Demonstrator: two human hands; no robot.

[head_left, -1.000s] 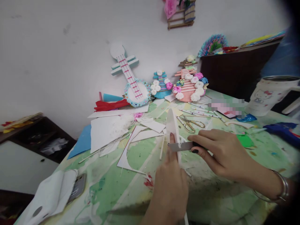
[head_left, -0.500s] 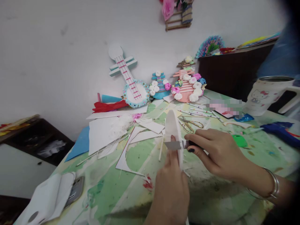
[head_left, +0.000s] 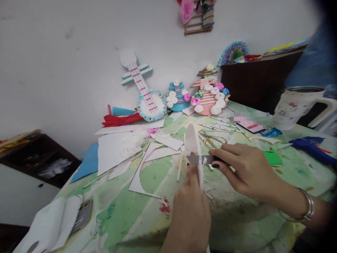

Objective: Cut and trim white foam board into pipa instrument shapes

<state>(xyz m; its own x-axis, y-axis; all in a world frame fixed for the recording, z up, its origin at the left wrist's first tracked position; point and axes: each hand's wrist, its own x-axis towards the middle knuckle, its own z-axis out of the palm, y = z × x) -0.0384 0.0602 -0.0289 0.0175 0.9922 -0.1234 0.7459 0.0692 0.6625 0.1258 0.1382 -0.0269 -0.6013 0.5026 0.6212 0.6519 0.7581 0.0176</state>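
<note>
My left hand (head_left: pixel 190 211) grips a white rounded foam-board piece (head_left: pixel 193 137), which stands on edge above the table. My right hand (head_left: pixel 240 172) is closed around the dark handle of a utility knife (head_left: pixel 196 160). The flat grey blade lies across the board's edge, close to my left fingertips. A small white sliver (head_left: pixel 205 160) shows beside the blade. Just beyond my hands, gold-handled scissors (head_left: pixel 214 139) lie on the table. White board offcuts (head_left: pixel 143 175), one with a curved cut-out, lie to the left of the board.
Several markers (head_left: pixel 221 127), a phone (head_left: pixel 250 123), a lidded mug (head_left: pixel 289 109) and a blue glue gun (head_left: pixel 313 147) are at the right. A model string instrument (head_left: pixel 151 104) and flowered models (head_left: pixel 207 100) lean on the wall. A white case (head_left: pixel 50 225) lies front left on the green tablecloth (head_left: pixel 118 211).
The knife blade has shifted to the right and slightly up across the board's edge. A small sliver now shows beside it. The whole view has moved slightly.
</note>
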